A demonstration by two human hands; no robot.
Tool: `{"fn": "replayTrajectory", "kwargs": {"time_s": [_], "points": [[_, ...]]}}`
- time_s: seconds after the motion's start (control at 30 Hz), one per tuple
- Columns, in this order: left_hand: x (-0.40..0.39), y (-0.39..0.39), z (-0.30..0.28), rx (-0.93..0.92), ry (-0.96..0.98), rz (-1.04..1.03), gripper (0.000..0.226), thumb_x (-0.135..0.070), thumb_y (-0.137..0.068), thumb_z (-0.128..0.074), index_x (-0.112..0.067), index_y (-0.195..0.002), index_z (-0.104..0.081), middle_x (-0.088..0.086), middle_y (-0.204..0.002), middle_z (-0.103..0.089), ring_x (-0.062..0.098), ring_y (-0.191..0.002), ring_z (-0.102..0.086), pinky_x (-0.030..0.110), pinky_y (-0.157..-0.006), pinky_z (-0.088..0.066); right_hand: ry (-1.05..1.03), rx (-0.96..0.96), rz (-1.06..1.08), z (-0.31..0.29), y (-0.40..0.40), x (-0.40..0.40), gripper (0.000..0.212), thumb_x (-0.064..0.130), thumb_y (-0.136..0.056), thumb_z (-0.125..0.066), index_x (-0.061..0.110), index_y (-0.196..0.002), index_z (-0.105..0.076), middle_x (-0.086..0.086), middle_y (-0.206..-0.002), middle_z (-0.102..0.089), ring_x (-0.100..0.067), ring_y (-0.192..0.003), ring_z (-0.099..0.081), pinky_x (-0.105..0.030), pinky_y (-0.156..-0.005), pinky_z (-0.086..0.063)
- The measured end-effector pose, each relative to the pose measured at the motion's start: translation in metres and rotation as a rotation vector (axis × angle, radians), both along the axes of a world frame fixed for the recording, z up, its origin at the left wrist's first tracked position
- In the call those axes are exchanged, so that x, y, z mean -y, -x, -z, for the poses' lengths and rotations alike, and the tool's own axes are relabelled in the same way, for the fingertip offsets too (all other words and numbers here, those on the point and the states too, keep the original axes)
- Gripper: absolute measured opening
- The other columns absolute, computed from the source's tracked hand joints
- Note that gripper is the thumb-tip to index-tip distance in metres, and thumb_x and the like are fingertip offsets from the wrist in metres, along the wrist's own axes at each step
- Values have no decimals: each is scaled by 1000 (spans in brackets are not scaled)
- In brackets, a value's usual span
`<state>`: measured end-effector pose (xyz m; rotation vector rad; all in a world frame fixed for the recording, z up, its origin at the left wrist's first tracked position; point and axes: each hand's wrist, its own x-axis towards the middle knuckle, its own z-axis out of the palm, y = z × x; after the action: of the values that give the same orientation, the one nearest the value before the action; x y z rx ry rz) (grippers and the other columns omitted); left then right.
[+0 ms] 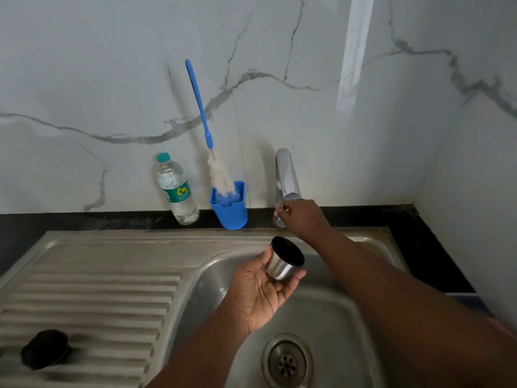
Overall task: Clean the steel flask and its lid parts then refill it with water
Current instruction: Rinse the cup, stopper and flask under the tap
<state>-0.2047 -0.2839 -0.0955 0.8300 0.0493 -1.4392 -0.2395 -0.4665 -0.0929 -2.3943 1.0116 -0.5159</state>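
Flask cap cup (284, 261), steel outside and black inside, lies cradled in your left hand (260, 289), palm up, fingers curled loosely round it, mouth tilted up and back toward the tap, so water, once it runs, would fall straight in and spill into the sink (321, 331) below. Nearer you, on the ribbed drainboard at the left, a black stopper part (44, 349) rests apart, probably waiting its turn or set there to drain. Beyond the cup, your right hand (300, 217) reaches to the base of the chrome tap (286, 175), fingertips pinched on what looks like its small lever; no water shows yet. Against the marble wall stand a blue holder (230, 211) with the long bottle brush (207, 135) leaning in it, and a water bottle (176, 189) beside it. I cannot see the flask body anywhere.
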Motion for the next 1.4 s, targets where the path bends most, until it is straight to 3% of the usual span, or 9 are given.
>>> {"fn": "replayTrajectory", "kwargs": {"time_s": [0.17,0.37,0.6,0.8,0.9,1.03,1.1,1.3,1.4], "points": [[5,5,8,-39,11,8,52,-30,-81,-63,1,-122,-61,27,-122,-65,42,-111,-64,34,-73,-61,-28,17,-22,3,-2,4,23,29,-94,-54,14,-99,-70,0,-89,-65,-15,-83,-57,-24,-70,-36],[8,3,11,-77,43,19,58,-35,-82,-62,-1,-129,-58,27,-127,-62,38,-100,-70,33,-71,-61,-109,19,-145,-4,3,14,20,23,-92,-59,10,-100,-72,-4,-95,-65,-13,-85,-54,-25,-76,-40],[10,-1,16,-110,94,77,63,-43,-86,-58,-1,-133,-56,27,-129,-60,31,-91,-71,30,-66,-60,-152,-11,-267,-10,6,28,15,19,-91,-62,11,-95,-75,21,-74,-56,0,-69,-53,-23,-74,-40],[10,-2,22,-154,112,100,63,-48,-87,-56,0,-129,-59,26,-127,-61,26,-79,-70,27,-63,-55,-212,-167,-421,-19,-8,28,11,36,-78,-72,27,-83,-74,0,-94,-70,-18,-88,-64,-39,-88,-50],[9,-2,24,-145,94,98,62,-48,-87,-55,1,-125,-61,25,-122,-63,25,-75,-68,27,-61,-54,-204,-99,-378,-21,-6,27,25,27,-85,-72,9,-103,-75,-12,-107,-70,-27,-101,-64,-44,-95,-49],[8,-2,30,-137,63,98,58,-47,-85,-56,3,-109,-73,24,-122,-64,24,-72,-66,28,-60,-50,-189,-155,-394,-20,-6,28,24,21,-93,-63,8,-112,-72,-8,-113,-70,-16,-100,-62,-13,-79,-49],[8,-1,32,-135,50,102,57,-47,-84,-56,3,-104,-75,23,-122,-65,24,-72,-64,28,-62,-47,-215,-126,-385,-16,-9,30,23,23,-91,-66,9,-109,-73,-2,-108,-72,-9,-94,-63,-8,-75,-45],[5,0,36,-79,-32,77,59,-44,-84,-54,-1,-122,-64,19,-118,-65,23,-72,-61,28,-66,-40,-235,-56,-326,-8,-4,28,21,25,-90,-67,15,-108,-72,-2,-107,-70,-16,-98,-64,-31,-93,-49],[3,-3,40,6,-91,32,59,-38,-81,-57,-5,-130,-58,20,-108,-66,25,-74,-64,29,-66,-43,-506,197,-85,0,12,18,17,22,-92,-64,20,-108,-68,-7,-102,-71,-25,-91,-67,-40,-84,-55]]}}
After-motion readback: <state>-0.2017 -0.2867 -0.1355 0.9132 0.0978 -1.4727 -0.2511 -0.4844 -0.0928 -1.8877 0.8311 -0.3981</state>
